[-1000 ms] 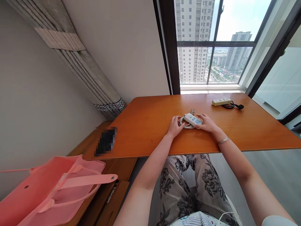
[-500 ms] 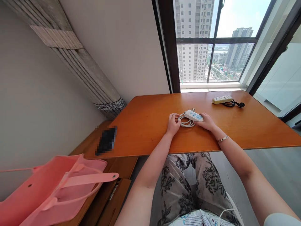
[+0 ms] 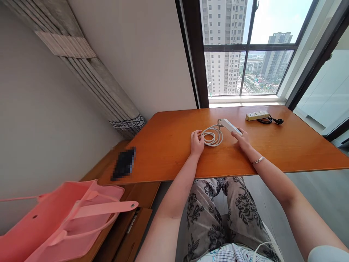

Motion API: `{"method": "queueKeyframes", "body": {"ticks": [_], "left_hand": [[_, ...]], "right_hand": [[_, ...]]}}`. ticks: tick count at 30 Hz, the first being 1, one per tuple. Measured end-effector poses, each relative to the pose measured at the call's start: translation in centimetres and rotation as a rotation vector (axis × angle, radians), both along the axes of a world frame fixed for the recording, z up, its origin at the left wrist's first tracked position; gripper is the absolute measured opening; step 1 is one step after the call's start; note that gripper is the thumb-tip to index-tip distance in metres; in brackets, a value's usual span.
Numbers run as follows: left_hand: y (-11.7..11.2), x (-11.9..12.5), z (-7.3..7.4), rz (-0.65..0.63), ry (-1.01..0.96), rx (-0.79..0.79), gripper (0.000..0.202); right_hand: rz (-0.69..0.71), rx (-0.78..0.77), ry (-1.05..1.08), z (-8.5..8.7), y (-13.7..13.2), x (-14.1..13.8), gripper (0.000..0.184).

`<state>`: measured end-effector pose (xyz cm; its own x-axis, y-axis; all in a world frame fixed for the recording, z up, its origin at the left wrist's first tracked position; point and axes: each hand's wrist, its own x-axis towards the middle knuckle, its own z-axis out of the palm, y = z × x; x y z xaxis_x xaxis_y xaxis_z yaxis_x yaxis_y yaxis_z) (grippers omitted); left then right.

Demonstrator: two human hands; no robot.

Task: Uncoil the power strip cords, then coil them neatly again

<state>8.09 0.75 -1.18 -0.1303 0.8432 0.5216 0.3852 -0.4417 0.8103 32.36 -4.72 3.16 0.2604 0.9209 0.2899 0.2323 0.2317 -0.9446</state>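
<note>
A white power strip (image 3: 230, 126) is gripped at its near right end by my right hand (image 3: 242, 139), its socket face turned partly away. From its far end runs a white cord (image 3: 213, 138), looped in a loose coil over the wooden table (image 3: 169, 145). My left hand (image 3: 197, 143) is closed around the left side of the coil, fingers curled on the cord. The plug of this cord cannot be made out.
A yellowish power strip (image 3: 257, 115) with a black cord and plug lies at the back right of the table. A blurred dark object (image 3: 123, 163) rests at the left edge. Below it sits a pink bag (image 3: 68, 222). A window (image 3: 248, 72) stands behind the table.
My right hand has swung the white power strip right and tilted it, away from the coil. My left hand has shifted slightly left, and the coil now lies spread between the hands.
</note>
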Motion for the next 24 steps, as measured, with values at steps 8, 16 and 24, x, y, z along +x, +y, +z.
{"method": "queueKeyframes", "body": {"ticks": [8,16,24], "left_hand": [[0.1,-0.4,0.1,0.036,0.086,0.025,0.015],[-0.1,-0.3,0.3,0.073,-0.147,0.024,0.011],[-0.3,-1.2,2.4,0.189,-0.703,-0.082,0.016]], "right_hand": [[-0.048,-0.005,0.225,0.1,0.2,0.1,0.042],[-0.108,-0.026,0.296,-0.5,1.0,0.8,0.042],[-0.29,0.0,0.468,-1.3,2.0,1.7,0.045]]}}
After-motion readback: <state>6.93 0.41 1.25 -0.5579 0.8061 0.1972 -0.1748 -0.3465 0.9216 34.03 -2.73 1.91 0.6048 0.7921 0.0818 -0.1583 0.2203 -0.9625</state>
